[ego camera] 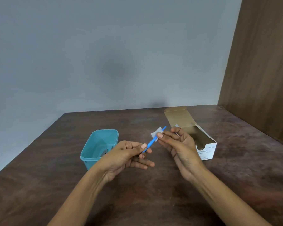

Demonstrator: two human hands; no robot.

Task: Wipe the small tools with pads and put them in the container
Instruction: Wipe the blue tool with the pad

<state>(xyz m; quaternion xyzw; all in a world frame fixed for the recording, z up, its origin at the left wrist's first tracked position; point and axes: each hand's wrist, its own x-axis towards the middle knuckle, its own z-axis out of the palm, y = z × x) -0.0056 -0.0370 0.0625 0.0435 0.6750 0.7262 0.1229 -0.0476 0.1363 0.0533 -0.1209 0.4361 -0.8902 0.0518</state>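
1. Two hands share one blue plastic tool (151,141) above the middle of the desk (153,201). The left hand (129,157) is pinched shut on its near end, thumb over fingers. The right hand (176,144) is closed on a white pad (155,135), folded around the shaft towards the far tip.

2. To wipe well, I would keep the left pinch firm and low on the handle, then draw the pad along the shaft out past the tip, turning the tool between strokes so every side is covered. The shaft looks thin and may flex, so light pressure should do.

3. A thin, pale strip shows between the right hand's fingers; whether it is a wrapper or something else, I cannot tell.

4. One teal container (100,144) stands open on the desk, just left of the left hand, with something dark already lying inside. The drop looks like a short move left with nothing in the way.

5. An open swab box (206,149) sits just right of the right hand, lid flap raised at the far side; a wide right-hand stroke could knock it.

6. Much bare desk lies near the person. A wooden panel (260,62) closes off the far right, and the desk's left edge runs beyond the container.
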